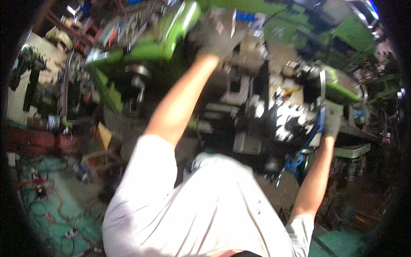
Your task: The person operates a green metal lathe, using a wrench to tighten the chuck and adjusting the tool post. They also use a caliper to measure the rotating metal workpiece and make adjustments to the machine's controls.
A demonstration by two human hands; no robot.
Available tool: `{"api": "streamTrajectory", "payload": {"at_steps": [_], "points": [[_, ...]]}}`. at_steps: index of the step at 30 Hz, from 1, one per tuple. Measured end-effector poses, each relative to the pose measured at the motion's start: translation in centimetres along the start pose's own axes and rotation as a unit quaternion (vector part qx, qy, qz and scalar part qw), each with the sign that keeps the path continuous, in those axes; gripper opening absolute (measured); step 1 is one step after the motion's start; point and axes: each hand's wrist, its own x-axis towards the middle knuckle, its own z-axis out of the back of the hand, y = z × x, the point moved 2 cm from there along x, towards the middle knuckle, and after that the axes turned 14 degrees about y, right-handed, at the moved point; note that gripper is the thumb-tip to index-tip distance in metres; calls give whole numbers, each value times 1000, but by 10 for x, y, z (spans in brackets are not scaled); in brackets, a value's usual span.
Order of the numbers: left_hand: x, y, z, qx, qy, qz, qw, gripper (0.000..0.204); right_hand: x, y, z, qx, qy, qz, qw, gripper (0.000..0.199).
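Note:
My left hand (pixel 212 39), in a dark glove, reaches far forward beside the rounded green housing (pixel 180 25) of a large machine that looks like a lathe. Its fingers are smeared by motion, so whether it holds anything does not show. On the right, my gloved right hand (pixel 332 118) is at the machine's front, right beside an upright bar (pixel 322 85) with a blue lower part. Blur hides its fingers and any grip on that bar. Between the hands lie bright metal machine parts (pixel 293 118) and dark slide parts (pixel 237 85).
Tools lie on top of the machine at the far left (pixel 124 34). A blue coiled hose (pixel 294 162) hangs below the right side. A pale tray (pixel 353 150) juts out near my right forearm. Cables (pixel 60 205) run over the green floor (pixel 85 231) at lower left.

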Motion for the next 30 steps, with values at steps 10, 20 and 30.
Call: {"api": "streamTrajectory", "payload": {"at_steps": [10, 20, 30], "points": [[-91, 8, -16, 46, -109, -4, 993, 114, 34, -58, 9, -13, 99, 50, 994, 33], [-77, -3, 18, -38, -5, 62, 997, 99, 58, -91, 12, -88, 104, 107, 985, 37], [-141, 57, -120, -118, -113, -13, 987, 114, 57, -78, 28, -271, 125, 208, 931, 38]]}}
